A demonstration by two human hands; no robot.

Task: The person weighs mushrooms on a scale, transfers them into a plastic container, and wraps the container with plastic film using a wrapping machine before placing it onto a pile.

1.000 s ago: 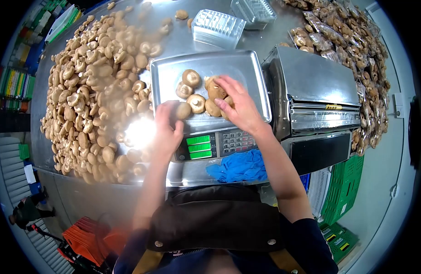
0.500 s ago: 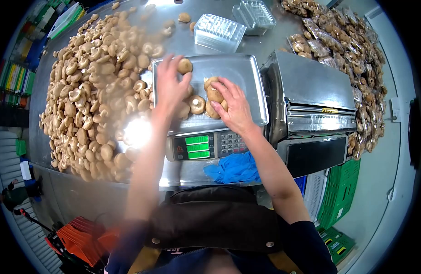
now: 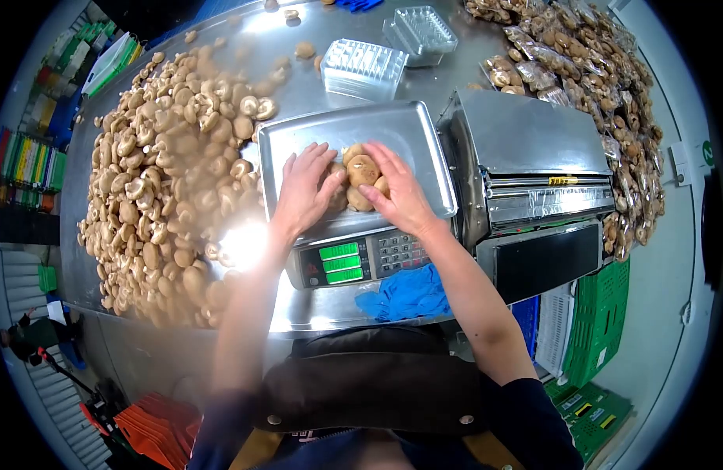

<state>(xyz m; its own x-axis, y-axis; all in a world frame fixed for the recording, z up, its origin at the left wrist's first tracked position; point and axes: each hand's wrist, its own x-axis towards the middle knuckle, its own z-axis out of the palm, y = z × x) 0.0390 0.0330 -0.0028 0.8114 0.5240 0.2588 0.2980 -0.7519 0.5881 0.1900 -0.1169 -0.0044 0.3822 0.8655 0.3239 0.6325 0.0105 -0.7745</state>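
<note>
Several brown-capped mushrooms (image 3: 364,170) sit bunched together on the metal scale tray (image 3: 295,135). My left hand (image 3: 305,189) curves around the bunch from the left, fingers together and thumb against a cap. From the other side my right hand (image 3: 400,192) cups the same mushrooms, its thumb at their lower edge. Some of the bunch is hidden beneath my fingers. Below the tray is the scale's panel, with a lit green display (image 3: 342,263) and a keypad (image 3: 398,249). A crumpled blue item (image 3: 406,295), perhaps gloves, lies just in front of it.
A large heap of loose mushrooms (image 3: 154,188) covers the table's left. Clear plastic punnets (image 3: 364,69) are stacked behind the tray. A metal wrapping machine (image 3: 538,141) stands at right, beside wrapped mushroom packs (image 3: 596,74). Green crates (image 3: 598,321) are below. A person (image 3: 26,338) is far left.
My left hand has come down and right onto the mushrooms. The mushrooms, spread over the tray before, are now gathered between both hands. The view has shifted slightly.
</note>
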